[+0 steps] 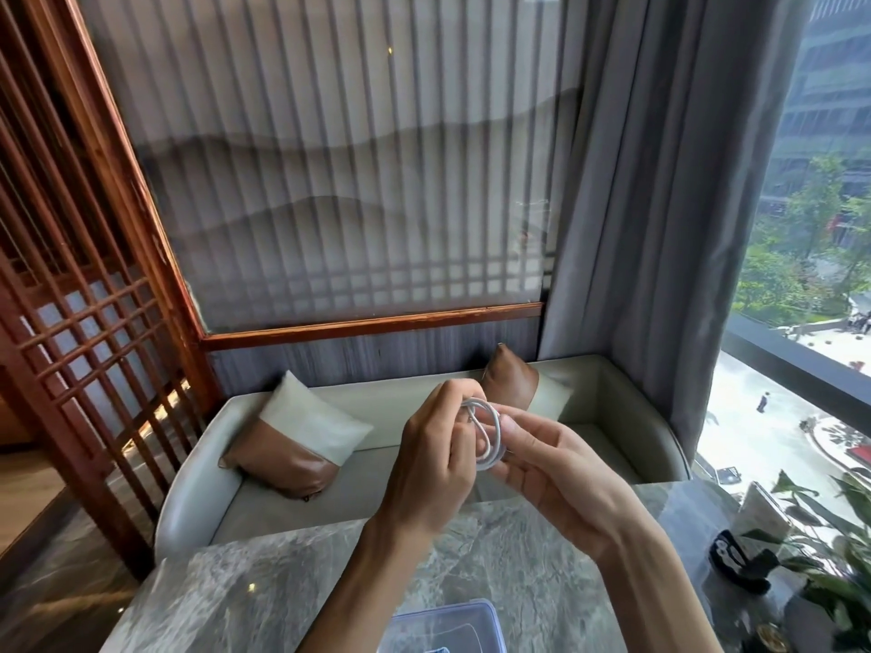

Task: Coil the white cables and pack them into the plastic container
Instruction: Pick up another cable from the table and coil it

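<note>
both hands (pixel 499 459) grip coiled cable (pixel 485 433) above tabletop (pixel 245 586) | risk: loosened pinch springs coil open | box (pixel 443 626) below

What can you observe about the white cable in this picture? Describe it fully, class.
The white cable is thin, smooth and round, plastic-coated by its look. It is wound into a small coil of a few loops, held upright in the air above the marble table. The left hand pinches its upper left side; the right hand supports its right side and bottom. Its ends and plugs are hidden by fingers.
</note>
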A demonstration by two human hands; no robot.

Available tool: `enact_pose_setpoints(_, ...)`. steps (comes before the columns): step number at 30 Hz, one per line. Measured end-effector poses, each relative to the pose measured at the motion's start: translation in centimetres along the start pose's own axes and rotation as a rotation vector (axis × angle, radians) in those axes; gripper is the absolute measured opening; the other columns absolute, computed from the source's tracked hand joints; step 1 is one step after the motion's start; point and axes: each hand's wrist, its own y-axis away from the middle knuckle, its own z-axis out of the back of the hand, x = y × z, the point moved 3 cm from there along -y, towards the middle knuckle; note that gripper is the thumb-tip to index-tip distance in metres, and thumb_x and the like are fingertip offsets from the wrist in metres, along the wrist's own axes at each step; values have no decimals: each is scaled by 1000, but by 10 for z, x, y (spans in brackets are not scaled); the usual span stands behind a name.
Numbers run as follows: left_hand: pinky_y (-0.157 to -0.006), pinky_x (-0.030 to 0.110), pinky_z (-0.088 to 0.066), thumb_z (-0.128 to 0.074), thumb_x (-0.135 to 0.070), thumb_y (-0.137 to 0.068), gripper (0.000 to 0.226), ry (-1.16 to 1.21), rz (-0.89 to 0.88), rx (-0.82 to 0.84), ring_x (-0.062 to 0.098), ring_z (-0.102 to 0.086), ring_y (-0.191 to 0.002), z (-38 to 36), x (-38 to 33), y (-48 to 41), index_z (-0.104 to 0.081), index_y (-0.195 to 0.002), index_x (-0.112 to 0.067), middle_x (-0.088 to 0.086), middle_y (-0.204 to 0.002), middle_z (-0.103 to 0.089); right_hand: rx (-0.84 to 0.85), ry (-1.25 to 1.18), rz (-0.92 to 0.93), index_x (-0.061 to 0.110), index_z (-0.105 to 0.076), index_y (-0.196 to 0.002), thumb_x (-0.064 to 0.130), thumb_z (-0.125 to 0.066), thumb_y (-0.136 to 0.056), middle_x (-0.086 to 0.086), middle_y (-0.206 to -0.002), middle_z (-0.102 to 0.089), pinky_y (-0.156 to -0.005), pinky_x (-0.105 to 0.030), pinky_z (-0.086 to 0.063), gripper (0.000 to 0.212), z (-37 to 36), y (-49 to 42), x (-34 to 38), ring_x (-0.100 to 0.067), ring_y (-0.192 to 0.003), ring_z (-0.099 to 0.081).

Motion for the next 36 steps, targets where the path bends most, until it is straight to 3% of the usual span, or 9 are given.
enact_pose_setpoints(6,-71,31,-52,-31,-22,-90,31,-69,-6,112,11,-58,-86,-3,5,1,-53,-112,-18,-2,-103,-59,28,54,-43,17,-64,-131,35,-74,-84,-9,-110,-66,-74,-25,-48,52,6,1,2,-14,-89,-61)
enact_pose_setpoints(12,-66,34,-51,-29,-28,-89,38,-205,-45,243,12,-54,-77,-5,4,-5,-49,-120,-26,-6,-105,-54,-132,-15,-110,11,-72,-109,1,-66,-83,-8,-88,-64,-58,-20,-45,29,6,-7,-5,-11,-71,-57)
enact_pose_setpoints(17,-74,19,-46,-29,-21,-90,39,-92,19,277,1,-54,-86,2,7,-8,-47,-122,-36,-22,-100,-51,-16,-168,-139,11,-67,-123,0,-62,-77,3,-87,-63,-75,-23,-43,48,5,-7,4,-10,-79,-59)
enact_pose_setpoints(19,-73,23,-48,-28,-23,-89,42,-166,-17,244,1,-54,-85,4,3,-8,-42,-126,-36,-22,-106,-52,12,-187,-92,8,-61,-133,-3,-64,-77,-2,-94,-57,-85,-27,-41,57,4,-5,7,-15,-90,-57)
enact_pose_setpoints(22,-83,32,-51,-29,-26,-89,45,-154,-12,211,9,-58,-103,3,-6,-6,-37,-132,-34,-11,-126,-55,21,-73,71,9,-64,-129,9,-65,-86,-10,-105,-63,-95,-30,-45,43,-4,-5,11,-21,-102,-60)
enact_pose_setpoints(25,-94,23,-47,-30,-26,-92,47,-79,46,156,-1,-53,-115,0,-13,-2,-36,-138,-33,-14,-134,-51,-174,101,245,12,-69,-122,20,-62,-94,-9,-111,-74,-88,-29,-54,30,-9,-6,11,-23,-103,-69)
enact_pose_setpoints(29,-91,1,-36,-27,-33,-98,41,24,50,51,-22,-46,-110,-6,-29,7,-38,-137,-27,-20,-128,-50,-675,538,587,25,-73,-116,23,-61,-97,7,-105,-75,-81,-32,-55,22,-12,-4,8,-15,-102,-70)
enact_pose_setpoints(33,-84,8,-42,-27,-32,-97,31,97,75,-11,-4,-57,-102,-10,-41,11,-38,-126,-31,-10,-117,-59,-827,537,794,35,-74,-106,22,-62,-97,8,-102,-71,-77,-29,-54,19,-21,0,4,-11,-100,-68)
enact_pose_setpoints(36,-91,19,-46,-27,-30,-95,31,147,89,18,7,-59,-109,-12,-43,10,-37,-124,-32,-4,-122,-60,-895,506,825,32,-74,-105,27,-59,-96,3,-103,-76,-77,-43,-58,18,-23,4,4,-15,-97,-72)
